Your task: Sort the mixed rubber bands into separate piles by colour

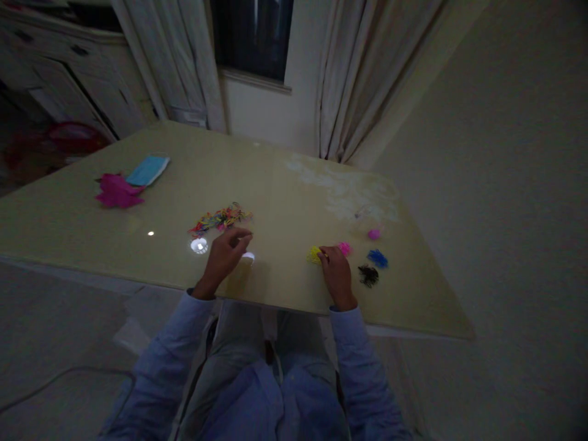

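Observation:
A mixed heap of thin coloured rubber bands (221,218) lies on the table left of centre. Just in front of it, my left hand (228,248) hovers with thumb and forefinger pinched together; whatever they hold is too small to make out. My right hand (337,272) reaches down at the edge of a yellow pile of rubber bands (314,255), fingertips pinched, and what is between them is hidden. Behind that hand sits a pink pile (344,248), partly covered. To its right are a blue pile (377,258) and a black pile (368,275).
A small pink lump (373,234) lies beyond the blue pile. At the far left, a blue face mask (148,170) rests beside a crumpled magenta piece (118,191). The pale glossy table (275,184) ends close to my lap, with a wall on the right.

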### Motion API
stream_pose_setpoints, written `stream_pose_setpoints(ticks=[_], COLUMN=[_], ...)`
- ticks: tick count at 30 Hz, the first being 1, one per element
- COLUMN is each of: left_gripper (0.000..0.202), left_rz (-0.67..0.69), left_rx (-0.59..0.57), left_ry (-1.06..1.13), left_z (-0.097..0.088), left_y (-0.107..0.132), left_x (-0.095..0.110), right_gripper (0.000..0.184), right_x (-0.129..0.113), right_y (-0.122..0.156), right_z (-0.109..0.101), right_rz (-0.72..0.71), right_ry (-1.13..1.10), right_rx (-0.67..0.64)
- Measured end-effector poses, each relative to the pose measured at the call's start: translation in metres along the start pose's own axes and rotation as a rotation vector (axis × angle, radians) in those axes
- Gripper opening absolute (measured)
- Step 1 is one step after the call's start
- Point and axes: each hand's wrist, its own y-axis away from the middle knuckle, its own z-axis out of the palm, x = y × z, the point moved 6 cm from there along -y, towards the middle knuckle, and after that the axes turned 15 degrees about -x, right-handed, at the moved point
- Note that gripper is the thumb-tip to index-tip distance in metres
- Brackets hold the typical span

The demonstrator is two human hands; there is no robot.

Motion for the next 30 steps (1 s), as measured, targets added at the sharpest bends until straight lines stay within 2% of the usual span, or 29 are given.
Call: stream_pose_setpoints(ticks=[3, 7, 9, 11, 15, 18, 20, 24, 27, 30], left_gripper=[0.031, 0.028, 0.026, 0.024, 0.024, 0.027, 0.027, 0.017, 0.018, 0.026], left_rz=[-0.002, 0.003, -0.007, -0.029, -0.065, -0.04, -0.001, 0.169, 0.293, 0.293], left_rx=[-0.09, -0.338, -0.421, -0.458, -0.482, -0.473, -0.492, -0.663, -0.693, -0.736], left_ry=[0.27, 0.684, 0.827, 0.931, 0.988, 0.875, 0.716, 0.176, -0.306, -0.608], left_z=[0.026, 0.079, 0.102, 0.12, 0.142, 0.159, 0.178, 0.243, 0.289, 0.318], left_y=[0.012, 0.04, 0.05, 0.054, 0.047, 0.034, 0.021, -0.002, -0.013, -0.019], left_x=[0.034, 0.09, 0.11, 0.12, 0.123, 0.126, 0.13, 0.14, 0.137, 0.126], right_gripper=[0.025, 0.02, 0.018, 0.017, 0.016, 0.015, 0.015, 0.011, 0.012, 0.011], right_x=[-0.005, -0.013, -0.016, -0.017, -0.017, -0.017, -0.018, -0.012, -0.002, 0.002], right_y=[0.026, 0.064, 0.079, 0.087, 0.09, 0.089, 0.089, 0.091, 0.092, 0.092], right_z=[-0.003, 0.009, 0.017, 0.022, 0.025, 0.029, 0.034, 0.047, 0.054, 0.059], right_rz=[-0.044, -0.11, -0.14, -0.165, -0.177, -0.156, -0.143, -0.097, -0.022, -0.002], right_ry=[-0.056, -0.131, -0.157, -0.172, -0.152, -0.04, 0.037, 0.079, 0.033, 0.016], right_rx=[0.041, 0.005, -0.026, -0.044, -0.025, -0.005, -0.001, -0.015, -0.037, -0.064])
